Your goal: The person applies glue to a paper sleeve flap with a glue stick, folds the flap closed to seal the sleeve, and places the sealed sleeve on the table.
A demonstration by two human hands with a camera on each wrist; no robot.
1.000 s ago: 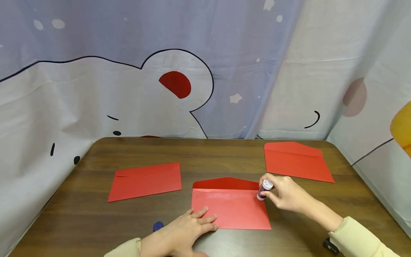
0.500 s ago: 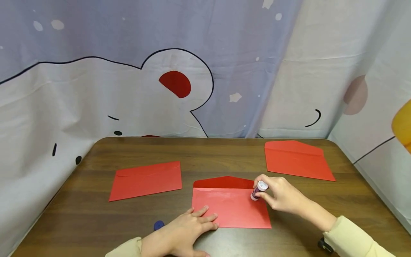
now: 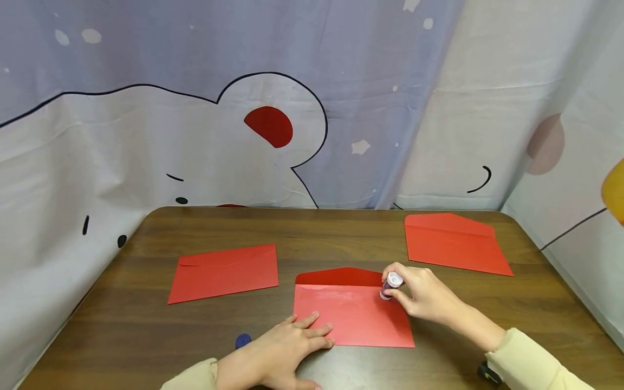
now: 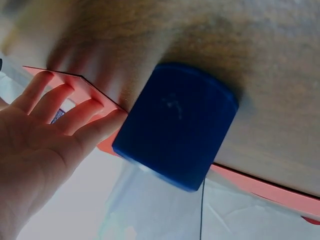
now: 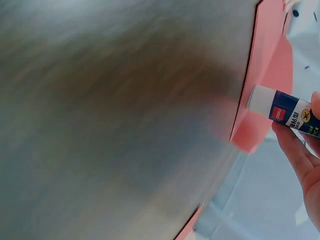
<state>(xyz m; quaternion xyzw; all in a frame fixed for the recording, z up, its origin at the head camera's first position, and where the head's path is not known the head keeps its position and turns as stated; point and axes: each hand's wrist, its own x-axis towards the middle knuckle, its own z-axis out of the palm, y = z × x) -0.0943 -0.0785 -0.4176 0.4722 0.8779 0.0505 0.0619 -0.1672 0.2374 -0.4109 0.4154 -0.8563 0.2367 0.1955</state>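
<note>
Glue stick (image 5: pixel 291 111) sits pinched in right hand (image 3: pixel 425 292) at middle envelope (image 3: pixel 353 314), left hand (image 3: pixel 279 349) with fingers spread: gluing likely underway, flap (image 3: pixel 338 277) not folded yet, coverage unclear.

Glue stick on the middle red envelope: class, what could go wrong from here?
The middle red envelope could slip if the glue stick drags: the left hand rests only on its near left part, while the right hand works toward its right side. The blue cap, close to the left hand, might get knocked away.
</note>
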